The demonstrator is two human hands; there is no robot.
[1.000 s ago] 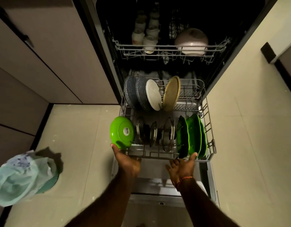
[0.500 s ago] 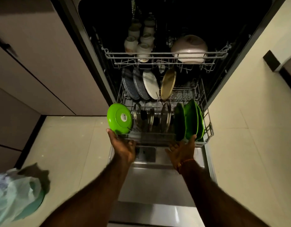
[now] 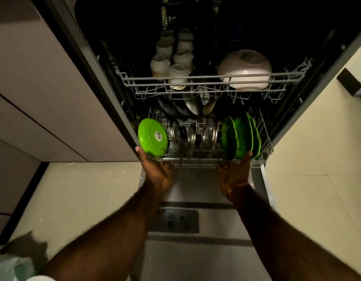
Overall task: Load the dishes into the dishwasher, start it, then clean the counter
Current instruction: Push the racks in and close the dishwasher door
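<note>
The dishwasher's lower rack (image 3: 204, 160) stands partly out over the open door (image 3: 196, 250). It holds a bright green bowl (image 3: 152, 136) at its front left, steel lids (image 3: 196, 134) in the middle and dark green plates (image 3: 241, 134) at the right. My left hand (image 3: 156, 173) presses against the rack's front rail just under the green bowl, thumb raised beside it. My right hand (image 3: 233, 172) presses against the front rail below the green plates, palm turned up, thumb touching a plate. Both hands' fingertips are hidden at the rail.
The upper rack (image 3: 212, 82) carries several pale cups (image 3: 175, 57) and an upturned white bowl (image 3: 244, 67). More plates (image 3: 187, 106) stand at the back of the lower rack. Cabinet fronts (image 3: 43, 88) rise on the left. A plastic bag (image 3: 11, 266) lies on the floor at bottom left.
The lower rack has slid back into the dishwasher, with both hands following it forward. The rear plates now sit under the upper rack.
</note>
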